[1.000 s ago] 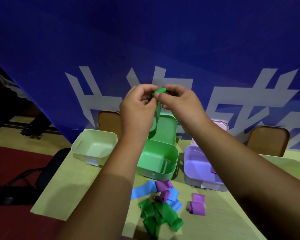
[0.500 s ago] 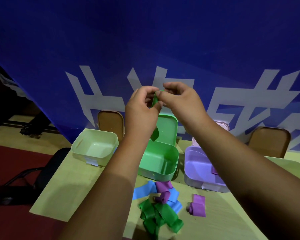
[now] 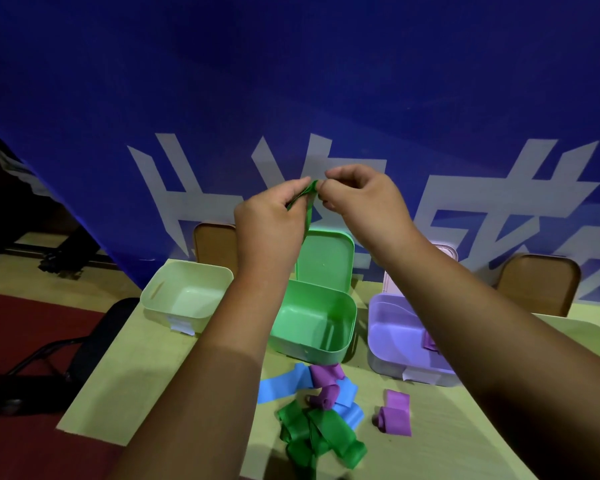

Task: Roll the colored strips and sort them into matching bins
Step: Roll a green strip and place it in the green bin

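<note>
At the far left of the yellow-green bench (image 3: 129, 375) stands a pale green open plastic bin (image 3: 167, 310). To the right of it, the left hand (image 3: 271, 220) is raised well above the bench. Its thumb and fingers are curled and pinch the upper end of a dark green flexible strip (image 3: 308, 211). The strip hangs down from this pinch, so its long axis is nearly vertical. Its loose tail points toward the open lid of the bright green plastic box (image 3: 302, 346), which stands below the hands and a little nearer to the person. The right hand (image 3: 361, 199) meets the left one at the top of the strip and pinches the same end with curled fingertips, so both hands are equally near to it. I judge that the rolling has only begun, because most of the strip is unrolled. Once it is rolled, it should go straight down into the green box. In front of this box lies a mixed heap of loose blue, purple and green strips (image 3: 312, 434). Further right stands a lilac plastic box (image 3: 392, 317) with one purple piece inside.
</note>
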